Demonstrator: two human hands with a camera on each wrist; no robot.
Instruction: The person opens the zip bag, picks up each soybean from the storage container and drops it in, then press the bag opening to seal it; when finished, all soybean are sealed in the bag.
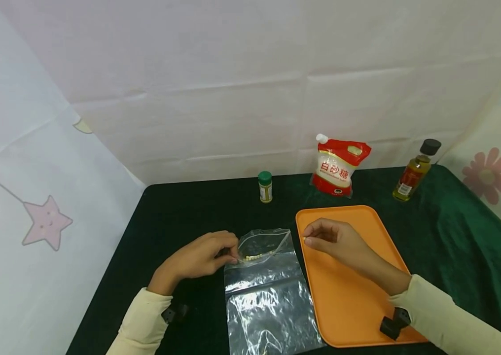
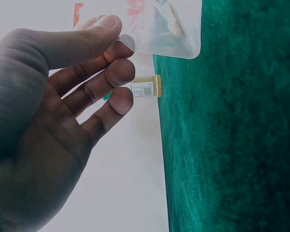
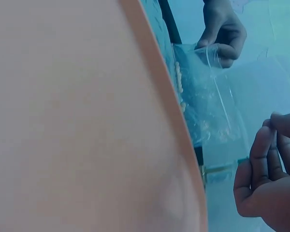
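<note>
My left hand (image 1: 208, 254) pinches the edge of a clear zip-lock bag (image 1: 268, 305) between thumb and forefinger; the other fingers are loosely bent. The bag's mouth stands apart. Small yellowish pieces (image 1: 253, 257) lie in a row inside it, and they also show through the plastic in the right wrist view. Above the orange tray (image 1: 343, 291), right of the bag, my right hand (image 1: 343, 244) holds thumb and fingertips together. A tiny pale piece (image 1: 305, 239) shows at those fingertips; its kind is too small to tell, and the right wrist view hides it.
At the back of the green-covered table (image 1: 188, 212) stand a small green-capped jar (image 1: 266, 188), a red and white sugar pouch (image 1: 337, 166) and a dark-capped oil bottle (image 1: 412, 175). A white cloth backdrop (image 1: 215, 98) rises behind them.
</note>
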